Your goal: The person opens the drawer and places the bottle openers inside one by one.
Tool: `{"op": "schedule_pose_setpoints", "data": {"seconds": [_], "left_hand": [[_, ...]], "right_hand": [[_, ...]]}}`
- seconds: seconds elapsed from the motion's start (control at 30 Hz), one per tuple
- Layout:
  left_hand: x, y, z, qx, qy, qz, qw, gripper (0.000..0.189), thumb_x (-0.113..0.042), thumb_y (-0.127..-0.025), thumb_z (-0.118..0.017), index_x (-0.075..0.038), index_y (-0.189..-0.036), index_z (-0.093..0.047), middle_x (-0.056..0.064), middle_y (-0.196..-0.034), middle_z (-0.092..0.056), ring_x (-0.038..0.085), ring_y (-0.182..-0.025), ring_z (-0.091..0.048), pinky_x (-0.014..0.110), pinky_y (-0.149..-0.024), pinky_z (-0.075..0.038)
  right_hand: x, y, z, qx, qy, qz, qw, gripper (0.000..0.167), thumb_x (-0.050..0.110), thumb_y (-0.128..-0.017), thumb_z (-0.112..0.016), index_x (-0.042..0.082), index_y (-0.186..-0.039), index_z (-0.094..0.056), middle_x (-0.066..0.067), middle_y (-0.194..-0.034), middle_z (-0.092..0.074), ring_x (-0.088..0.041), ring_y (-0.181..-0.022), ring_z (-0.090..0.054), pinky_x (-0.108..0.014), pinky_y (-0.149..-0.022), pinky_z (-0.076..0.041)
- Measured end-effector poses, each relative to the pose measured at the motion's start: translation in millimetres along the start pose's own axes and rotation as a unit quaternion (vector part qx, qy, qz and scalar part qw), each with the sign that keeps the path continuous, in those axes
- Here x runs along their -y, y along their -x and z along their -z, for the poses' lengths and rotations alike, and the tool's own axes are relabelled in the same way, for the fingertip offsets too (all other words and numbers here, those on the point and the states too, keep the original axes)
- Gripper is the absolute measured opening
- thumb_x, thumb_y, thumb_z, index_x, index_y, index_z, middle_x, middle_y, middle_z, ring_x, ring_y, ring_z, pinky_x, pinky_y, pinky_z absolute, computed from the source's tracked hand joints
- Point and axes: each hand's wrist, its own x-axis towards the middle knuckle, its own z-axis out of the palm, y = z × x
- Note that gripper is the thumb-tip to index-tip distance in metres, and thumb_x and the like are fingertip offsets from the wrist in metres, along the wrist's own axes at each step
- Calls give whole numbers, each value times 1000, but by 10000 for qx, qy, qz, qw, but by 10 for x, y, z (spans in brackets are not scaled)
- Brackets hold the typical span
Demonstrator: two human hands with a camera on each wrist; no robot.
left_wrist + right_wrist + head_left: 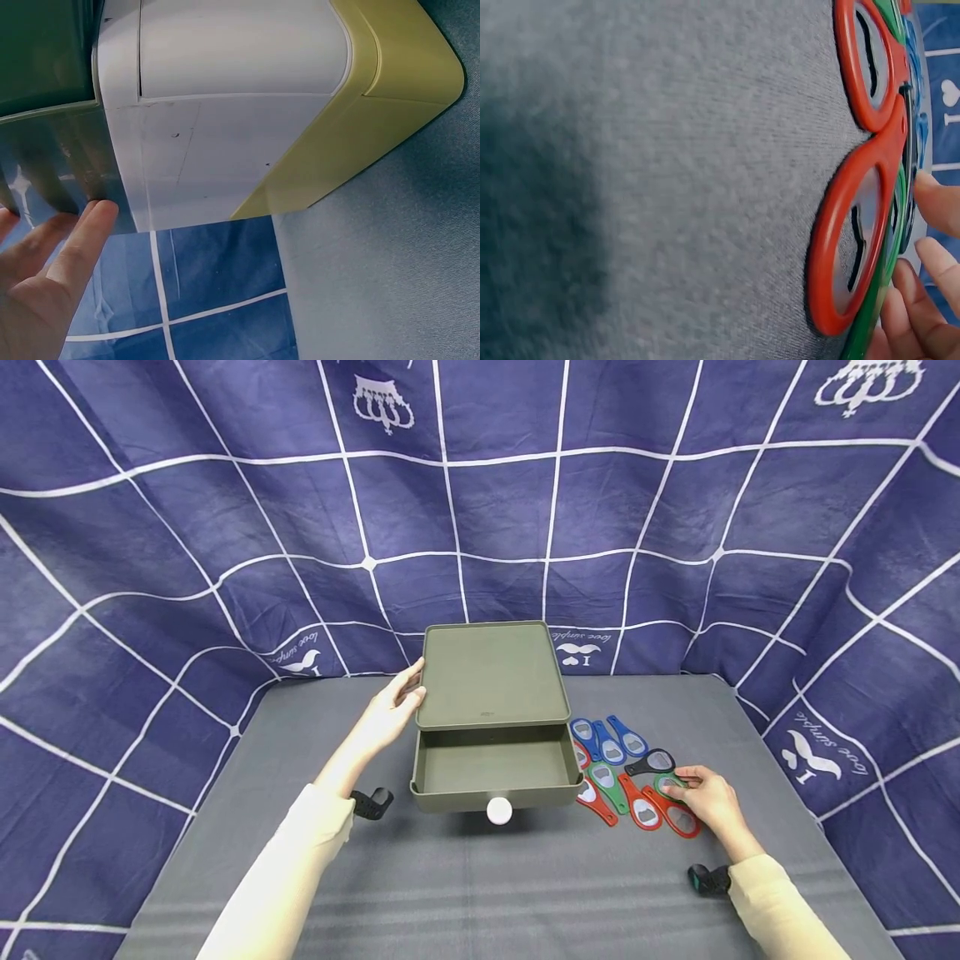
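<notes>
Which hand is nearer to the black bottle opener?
Right: the right hand is beside the black bottle opener, the left hand at the left side of the box.

"Anything unclear about the olive drawer box (491, 689)?"

"The mark (487, 714) by the front edge of its top (493, 664) is too small to read, and the top hides the back of the drawer (453, 802)."

"The bottle openers (643, 812)?"

"One red opener (582, 754) is partly hidden behind the drawer's right side. The right hand (708, 800) covers part of a green opener (662, 787); whether it grips it, I can't tell."

"And the edges?"

"Both sleeves (288, 868) run out of the head view's bottom. The left wrist view crops the box and left hand (56, 274); the right one crops the right hand."
</notes>
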Motion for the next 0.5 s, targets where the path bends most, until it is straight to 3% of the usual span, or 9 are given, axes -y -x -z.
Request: {"op": "schedule_pose_setpoints", "data": {"seconds": [0.27,0.5], "left_hand": [[-1,6,1,-2,-27,16,10000,52,-16,-105,-46,-8,-154,-31,25,-152,-39,40,-138,-43,48,-117,-35],[-4,13,3,13,-19,43,10000,52,-17,-105,-45,-9,-155,-31,26,-152,-39,41,-137,-44,49,-116,-35]], "right_hand": [[-64,-86,17,355,155,88,9992,52,20,-80,-80,-13,-116,-61,-30,-104,-68,-36,-90,-65,-35,-71,-49],[-66,-102,30,457,191,93,9987,53,20,-78,-81,-12,-115,-60,-30,-108,-66,-43,-97,-62,-45,-79,-49]]}}
